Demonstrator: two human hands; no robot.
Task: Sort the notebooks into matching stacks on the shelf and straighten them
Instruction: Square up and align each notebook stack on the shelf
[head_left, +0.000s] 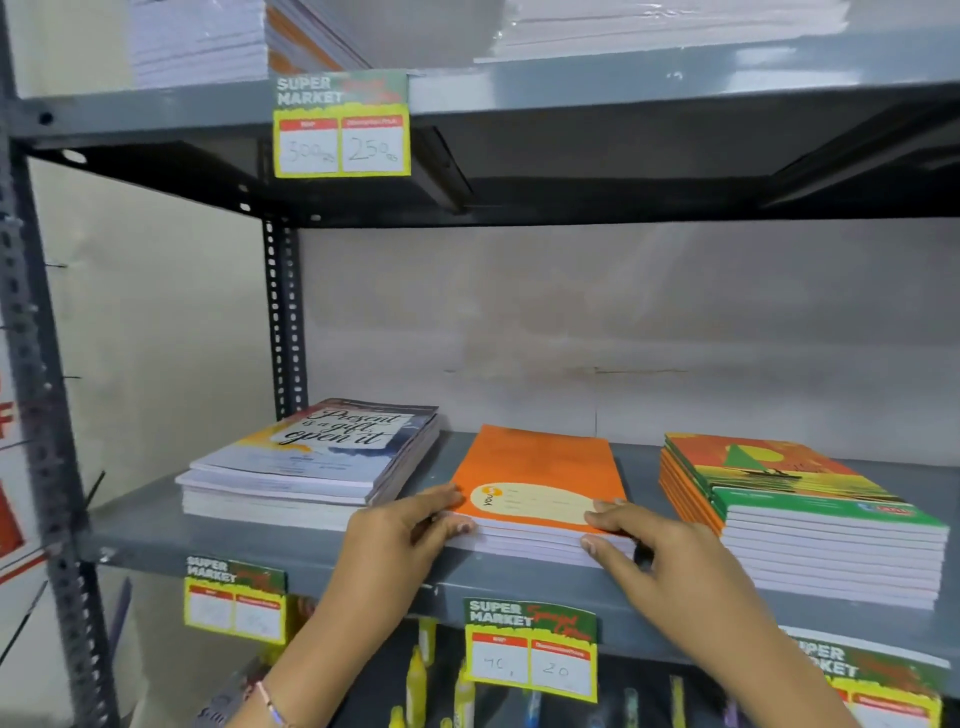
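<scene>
Three notebook stacks lie on the grey shelf (280, 545). In the middle sits a low stack of orange notebooks (540, 473) with a cream label. My left hand (410, 525) grips its front left corner, thumb on top. My right hand (660, 545) holds its front right corner, fingers on the cover and thumb against the page edges. To the left lies a stack topped by a notebook reading "Present is a gift, open it" (322, 457), slightly fanned. On the right stands a taller stack with a green and orange cover (789, 499).
Price tags (530, 649) hang from the shelf's front edge. The upper shelf (571, 88) carries more white paper stacks and a tag. A perforated metal upright (47, 415) stands at the left. Pens and markers (415, 686) show below the shelf.
</scene>
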